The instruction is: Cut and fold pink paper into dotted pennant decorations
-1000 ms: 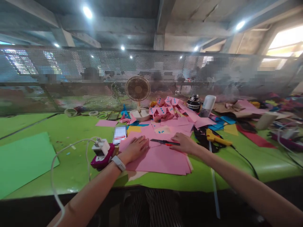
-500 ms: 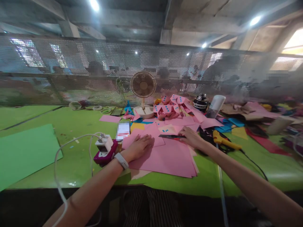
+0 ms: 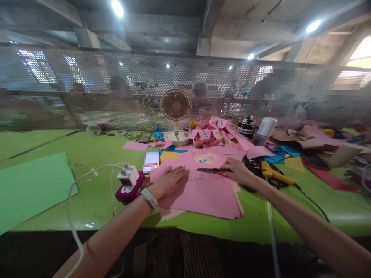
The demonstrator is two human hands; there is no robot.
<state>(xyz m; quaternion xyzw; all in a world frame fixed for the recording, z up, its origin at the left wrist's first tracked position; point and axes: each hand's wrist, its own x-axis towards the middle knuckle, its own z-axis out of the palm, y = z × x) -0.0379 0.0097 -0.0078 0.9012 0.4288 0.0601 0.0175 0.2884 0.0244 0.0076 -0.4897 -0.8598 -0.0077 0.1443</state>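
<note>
My left hand (image 3: 171, 181), with a pale band on the wrist, lies flat on pink paper sheets (image 3: 203, 199) stacked loosely on the green table (image 3: 95, 208). Its fingers point away from me to the right. My right hand (image 3: 237, 170) is closed around the handle of dark-bladed scissors (image 3: 211, 170), which show some red. Their blades point left, low over the paper, toward my left hand. Whether they touch the sheet I cannot tell. A cream piece with blue dots (image 3: 203, 158) lies just beyond the scissors.
A purple power strip (image 3: 130, 189) with a white charger and cable sits left of the stack, near a phone (image 3: 151, 161). Behind stand a fan (image 3: 176, 106) and a pink paper pile (image 3: 207, 135). At right lies a yellow glue gun (image 3: 276, 173), near a bottle (image 3: 265, 130).
My right hand and the scissors have shifted slightly right and a little closer to me. My left hand stays flat on the pink paper. The whole view has moved slightly.
</note>
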